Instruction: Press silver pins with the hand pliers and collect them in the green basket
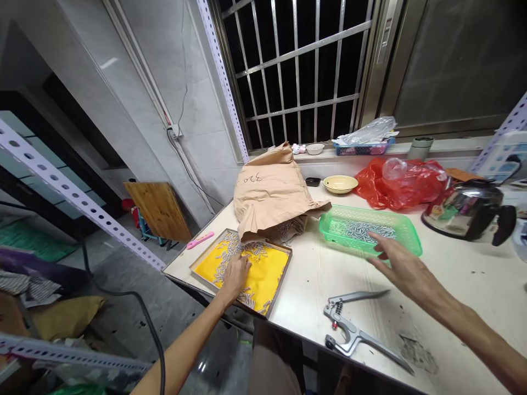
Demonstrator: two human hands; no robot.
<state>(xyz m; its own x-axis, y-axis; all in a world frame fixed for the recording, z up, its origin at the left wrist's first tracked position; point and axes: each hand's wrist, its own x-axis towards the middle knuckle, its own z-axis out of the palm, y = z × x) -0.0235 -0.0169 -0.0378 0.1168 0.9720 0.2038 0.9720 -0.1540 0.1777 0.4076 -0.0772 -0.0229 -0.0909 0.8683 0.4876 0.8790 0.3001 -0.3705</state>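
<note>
My left hand is over the yellow-lined shallow tray, fingers bent down among small metal pieces; whether it grips one is hidden. My right hand hovers at the front right edge of a green plastic basket, fingers apart and holding nothing. Inside the basket lie many small grey metal pieces. A large brown paper bag rests behind the tray, its mouth toward it, with more metal pieces showing. Metal hand pliers lie on the table in front of the basket.
A pink tool lies left of the tray. Behind the basket are a yellow bowl and red plastic bag; a kettle stands right. Perforated metal posts frame the table.
</note>
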